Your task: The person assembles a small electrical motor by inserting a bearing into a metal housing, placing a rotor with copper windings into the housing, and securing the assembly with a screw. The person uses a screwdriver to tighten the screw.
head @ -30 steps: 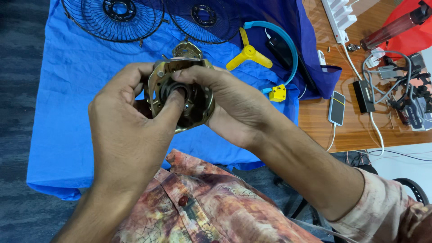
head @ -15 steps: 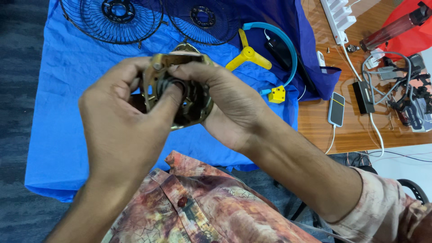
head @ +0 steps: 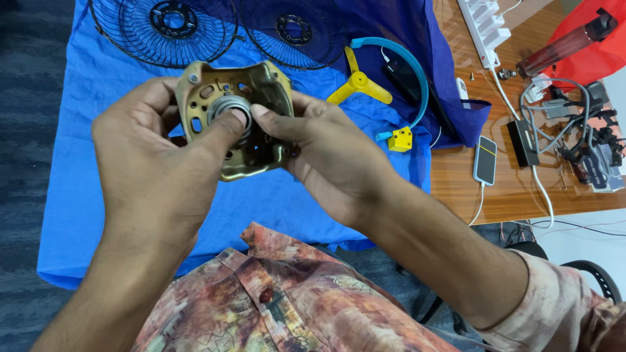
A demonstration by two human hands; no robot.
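— What do the hands grip?
— Left hand (head: pixel 147 163) and right hand (head: pixel 329 160) both clasp a brass-coloured motor end plate (head: pixel 261 88), thumbs meeting on its centre bearing (head: pixel 227 105).
— Where is it?
— Raised above the blue cloth (head: pixel 85 195), near two fan grilles (head: pixel 166 29).

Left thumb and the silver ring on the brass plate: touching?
Touching. Head view shows the left hand thumb pressed onto the silver ring at the brass plate centre.
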